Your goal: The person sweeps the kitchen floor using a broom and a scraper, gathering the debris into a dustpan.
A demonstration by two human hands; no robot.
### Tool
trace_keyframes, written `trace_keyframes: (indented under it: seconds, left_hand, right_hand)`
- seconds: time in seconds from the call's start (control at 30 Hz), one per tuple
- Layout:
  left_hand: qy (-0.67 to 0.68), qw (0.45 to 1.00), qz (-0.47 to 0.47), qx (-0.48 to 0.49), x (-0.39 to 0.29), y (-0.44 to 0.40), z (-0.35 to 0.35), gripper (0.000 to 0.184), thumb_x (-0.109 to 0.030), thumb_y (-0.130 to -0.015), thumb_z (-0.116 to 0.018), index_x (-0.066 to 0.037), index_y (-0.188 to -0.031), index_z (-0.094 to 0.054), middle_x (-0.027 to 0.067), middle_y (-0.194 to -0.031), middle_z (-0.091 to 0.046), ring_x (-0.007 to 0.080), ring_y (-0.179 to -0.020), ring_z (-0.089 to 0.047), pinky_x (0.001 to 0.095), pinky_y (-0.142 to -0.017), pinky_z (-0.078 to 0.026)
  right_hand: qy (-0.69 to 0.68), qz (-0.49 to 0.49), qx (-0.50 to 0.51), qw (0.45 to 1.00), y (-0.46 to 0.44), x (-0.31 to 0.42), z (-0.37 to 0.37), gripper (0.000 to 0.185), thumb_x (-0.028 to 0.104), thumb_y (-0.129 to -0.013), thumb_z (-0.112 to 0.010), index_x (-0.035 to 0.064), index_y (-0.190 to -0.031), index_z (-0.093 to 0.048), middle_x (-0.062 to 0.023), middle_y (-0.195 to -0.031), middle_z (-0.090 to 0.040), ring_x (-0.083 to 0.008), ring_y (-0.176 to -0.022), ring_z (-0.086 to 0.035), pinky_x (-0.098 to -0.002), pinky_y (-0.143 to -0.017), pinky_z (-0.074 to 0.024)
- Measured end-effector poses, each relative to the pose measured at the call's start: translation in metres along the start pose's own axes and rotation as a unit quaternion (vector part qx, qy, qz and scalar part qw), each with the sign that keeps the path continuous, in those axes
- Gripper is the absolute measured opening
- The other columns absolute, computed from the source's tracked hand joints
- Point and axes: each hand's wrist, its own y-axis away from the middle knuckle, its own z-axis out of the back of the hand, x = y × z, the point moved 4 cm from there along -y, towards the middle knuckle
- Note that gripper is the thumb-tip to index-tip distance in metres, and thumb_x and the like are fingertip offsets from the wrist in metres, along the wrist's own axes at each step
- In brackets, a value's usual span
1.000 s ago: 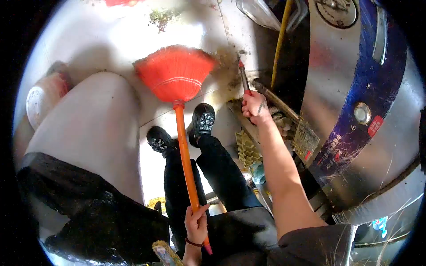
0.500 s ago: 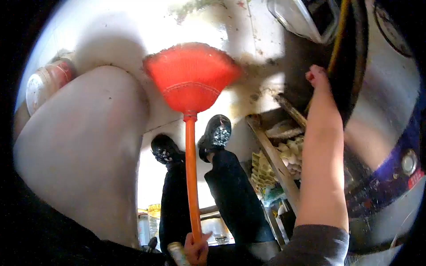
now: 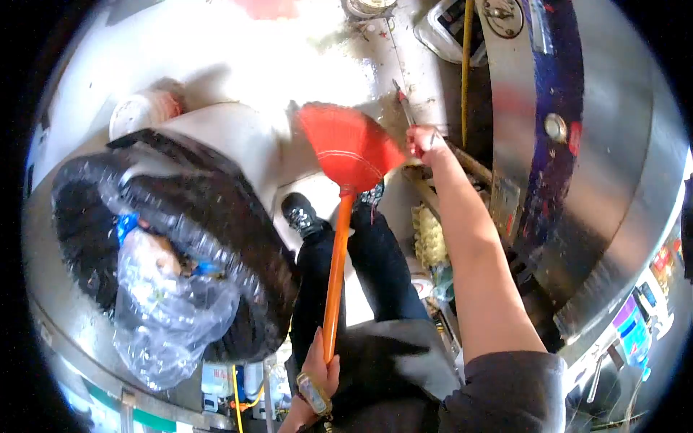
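My left hand (image 3: 317,372) is wrapped round the lower end of the orange handle of a broom (image 3: 336,274). The broom's fanned red bristle head (image 3: 350,144) points away from me, over my black shoes (image 3: 302,215). My right arm is stretched forward, and my right hand (image 3: 427,143) is closed on a thin tool with a reddish end (image 3: 406,107). Its exact kind is too small to make out. The tool points away from me over the pale floor, just right of the bristles.
At left stands a bin lined with a black bag (image 3: 249,289), clear plastic (image 3: 170,317) inside it. Behind it lies a white bucket (image 3: 144,112). Along the right runs a metal appliance (image 3: 613,180) with a yellow hose (image 3: 468,72). Egg trays (image 3: 429,234) sit low beside my legs.
My view has shifted, bringing the black-lined bin into sight. The thin tool now shows in my right hand, which has come nearer the broom head. My left hand still grips the broom.
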Motion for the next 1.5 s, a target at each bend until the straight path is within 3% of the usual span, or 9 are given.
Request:
trace_keyframes:
  seconds: [0.43, 0.53, 0.67, 0.7, 0.83, 0.93, 1.1, 1.43, 1.5]
  left_hand:
    - [-0.050, 0.998, -0.032, 0.003, 0.066, -0.037, -0.066, 0.061, -0.010, -0.080, -0.052, 0.001, -0.132, -0.023, 0.0248, -0.113, -0.048, 0.0383, -0.101, -0.051, 0.0399, -0.086, -0.043]
    - [-0.035, 0.999, -0.012, 0.017, 0.064, -0.048, -0.087, 0.061, -0.010, -0.080, -0.051, 0.001, -0.133, -0.023, 0.0242, -0.110, -0.049, 0.0383, -0.098, -0.051, 0.0399, -0.084, -0.044]
    - [-0.030, 0.999, -0.011, -0.016, 0.040, -0.028, -0.087, 0.061, -0.007, -0.080, -0.051, 0.001, -0.133, -0.022, 0.0243, -0.108, -0.049, 0.0387, -0.099, -0.050, 0.0394, -0.084, -0.044]
    - [-0.045, 0.998, -0.025, -0.025, 0.035, -0.021, -0.083, 0.062, -0.007, -0.080, -0.051, 0.000, -0.134, -0.022, 0.0243, -0.108, -0.049, 0.0389, -0.098, -0.051, 0.0395, -0.083, -0.044]
    - [-0.036, 0.999, 0.006, -0.005, 0.035, 0.004, -0.069, 0.063, -0.009, -0.079, -0.051, 0.000, -0.134, -0.021, 0.0252, -0.108, -0.049, 0.0402, -0.096, -0.051, 0.0404, -0.082, -0.045]
    - [-0.037, 0.999, 0.015, 0.011, 0.050, -0.005, -0.079, 0.064, -0.009, -0.079, -0.051, 0.000, -0.134, -0.020, 0.0263, -0.106, -0.049, 0.0412, -0.094, -0.051, 0.0410, -0.081, -0.045]
    - [0.005, 1.000, -0.018, -0.008, 0.028, -0.052, -0.107, 0.062, -0.008, -0.078, -0.052, 0.005, -0.131, -0.023, 0.0274, -0.107, -0.049, 0.0413, -0.097, -0.050, 0.0410, -0.085, -0.042]
    - [0.105, 0.974, -0.154, -0.128, -0.064, -0.161, -0.064, 0.059, -0.004, -0.078, -0.054, 0.005, -0.129, -0.028, 0.0290, -0.105, -0.050, 0.0423, -0.098, -0.050, 0.0403, -0.083, -0.043]
    - [0.153, 0.975, -0.124, -0.106, -0.074, -0.151, -0.050, 0.058, -0.003, -0.078, -0.052, 0.004, -0.130, -0.028, 0.0296, -0.110, -0.048, 0.0413, -0.103, -0.049, 0.0404, -0.084, -0.042]
  right_hand:
    - [0.054, 0.136, -0.198, 0.969, 0.056, -0.241, 0.050, 0.020, 0.013, -0.078, -0.054, 0.0035, -0.096, -0.051, -0.0075, -0.076, -0.053, -0.0179, -0.057, -0.055, -0.0329, -0.046, -0.0471]
    - [0.430, 0.196, -0.316, 0.822, 0.086, -0.204, 0.049, 0.013, 0.008, -0.083, -0.047, 0.0046, -0.089, -0.058, -0.0089, -0.085, -0.059, -0.0198, -0.083, -0.058, -0.0268, -0.066, -0.0469]
    - [0.529, 0.011, -0.222, 0.819, 0.070, -0.162, 0.081, 0.024, 0.019, -0.074, -0.060, 0.0054, -0.093, -0.062, -0.0162, -0.088, -0.064, -0.0231, -0.084, -0.063, -0.0305, -0.074, -0.0499]
    - [0.793, 0.008, -0.021, 0.609, 0.085, -0.123, 0.056, 0.028, 0.020, -0.070, -0.063, 0.0053, -0.094, -0.064, -0.0164, -0.096, -0.063, -0.0232, -0.088, -0.063, -0.0333, -0.074, -0.0504]
    - [0.692, -0.031, 0.071, 0.717, -0.077, -0.139, 0.108, 0.019, 0.011, -0.074, -0.053, 0.0005, -0.059, -0.053, -0.0118, -0.053, -0.053, -0.0208, -0.045, -0.050, -0.0376, -0.045, -0.0411]
    - [0.806, -0.027, 0.153, 0.571, -0.030, -0.040, 0.047, 0.018, 0.002, -0.062, -0.052, 0.0035, -0.046, -0.044, -0.0098, -0.045, -0.043, -0.0187, -0.040, -0.041, -0.0362, -0.040, -0.0304]
    - [0.537, 0.127, -0.076, 0.831, -0.017, 0.080, -0.025, 0.022, 0.006, -0.071, -0.056, 0.0020, -0.050, -0.051, -0.0112, -0.054, -0.051, -0.0161, -0.043, -0.046, -0.0331, -0.038, -0.0350]
    - [0.549, 0.213, -0.147, 0.795, 0.077, 0.067, 0.046, 0.018, 0.013, -0.082, -0.047, -0.0003, -0.089, -0.058, -0.0116, -0.061, -0.059, -0.0184, -0.047, -0.056, -0.0318, -0.044, -0.0455]
    - [0.532, 0.147, -0.180, 0.814, 0.101, 0.033, 0.071, 0.021, 0.020, -0.082, -0.051, 0.0039, -0.093, -0.060, -0.0182, -0.095, -0.062, -0.0313, -0.087, -0.060, -0.0380, -0.074, -0.0493]
